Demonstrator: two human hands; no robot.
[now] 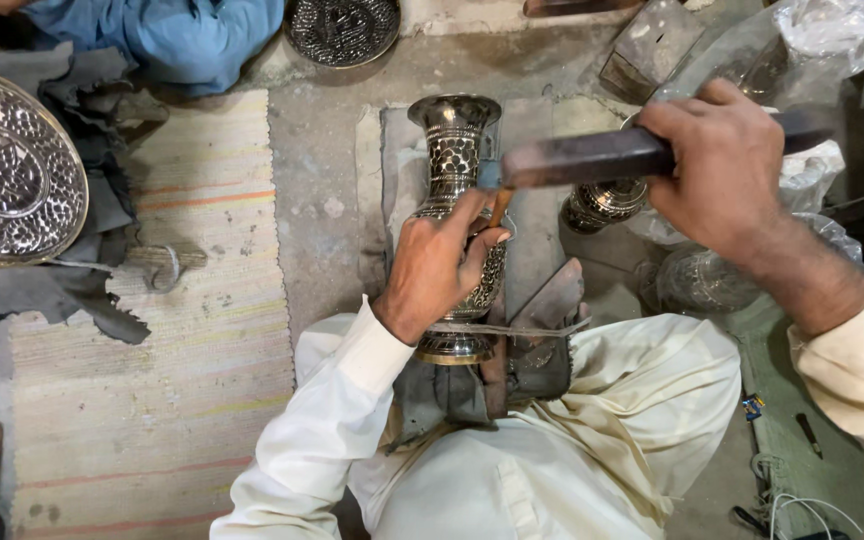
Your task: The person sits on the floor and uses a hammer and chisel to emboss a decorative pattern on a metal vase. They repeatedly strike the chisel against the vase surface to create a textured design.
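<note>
An engraved metal vase (pixel 455 150) lies lengthwise in front of me, its foot against a dark support at my lap. My left hand (pixel 437 265) rests on the vase's body and pinches a thin chisel (pixel 497 205) against the metal. My right hand (pixel 722 165) grips the handle of a dark hammer (pixel 592 158), raised just above the chisel's top. The hammer's head end hovers right beside the vase's neck.
A large embossed round tray (pixel 7 170) lies at left on dark cloth. A smaller engraved plate (pixel 342 30) sits at the top. Another person in blue clothing (pixel 182 35) sits at top left. A striped mat (pixel 152 330) covers the floor. Plastic-wrapped metalware (pixel 712 275) lies at right.
</note>
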